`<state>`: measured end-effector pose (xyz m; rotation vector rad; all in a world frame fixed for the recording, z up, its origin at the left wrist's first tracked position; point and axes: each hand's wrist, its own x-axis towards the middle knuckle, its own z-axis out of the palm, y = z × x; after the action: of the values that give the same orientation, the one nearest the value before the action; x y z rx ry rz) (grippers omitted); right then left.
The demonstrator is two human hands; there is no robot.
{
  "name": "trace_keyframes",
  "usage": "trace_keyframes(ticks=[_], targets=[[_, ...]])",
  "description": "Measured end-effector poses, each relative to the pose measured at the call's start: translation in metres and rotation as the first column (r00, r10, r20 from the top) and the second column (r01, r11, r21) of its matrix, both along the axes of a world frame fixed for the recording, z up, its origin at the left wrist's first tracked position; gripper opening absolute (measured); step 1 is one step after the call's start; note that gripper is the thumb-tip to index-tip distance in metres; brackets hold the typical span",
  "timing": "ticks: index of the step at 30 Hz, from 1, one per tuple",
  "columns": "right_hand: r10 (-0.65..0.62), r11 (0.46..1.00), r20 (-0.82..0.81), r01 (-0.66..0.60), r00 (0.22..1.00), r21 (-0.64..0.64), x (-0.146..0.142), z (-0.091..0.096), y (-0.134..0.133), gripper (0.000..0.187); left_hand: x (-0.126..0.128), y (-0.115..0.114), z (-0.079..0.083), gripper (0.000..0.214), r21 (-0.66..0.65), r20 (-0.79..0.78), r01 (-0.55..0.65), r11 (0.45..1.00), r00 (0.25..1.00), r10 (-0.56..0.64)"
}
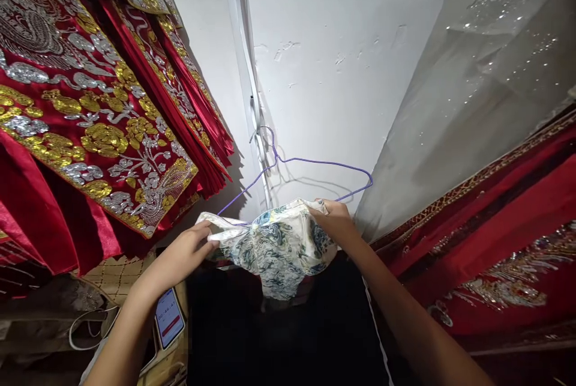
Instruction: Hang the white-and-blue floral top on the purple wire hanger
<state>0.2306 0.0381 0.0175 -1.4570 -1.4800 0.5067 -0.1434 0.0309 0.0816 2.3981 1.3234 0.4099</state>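
Observation:
A white cloth with a blue-green flower print (274, 245) is draped over a thin purple wire hanger (315, 162) that hangs from a hook on the white wall. My left hand (191, 245) pinches the cloth's left end, fingers closed on it. At the upper right edge of the cloth my right hand (335, 218) grips the fabric beside the hanger's right shoulder. The hanger's lower bar is hidden under the cloth.
Red garments with gold and silver embroidery (90, 104) hang at the left. A clear plastic cover (472, 92) and more red embroidered fabric (495, 230) fill the right. A phone with a lit screen (169, 317) lies at the lower left, with white cables beside it. A dark surface (279, 338) lies below.

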Motion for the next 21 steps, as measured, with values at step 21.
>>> trace_keyframes(ticks=[21], targets=[[0.089, 0.99, -0.097, -0.078, 0.991, 0.117, -0.037, -0.012, -0.023, 0.044, 0.0, 0.024, 0.001, 0.024, 0.071, 0.026, -0.312, 0.947, 0.95, 0.311]])
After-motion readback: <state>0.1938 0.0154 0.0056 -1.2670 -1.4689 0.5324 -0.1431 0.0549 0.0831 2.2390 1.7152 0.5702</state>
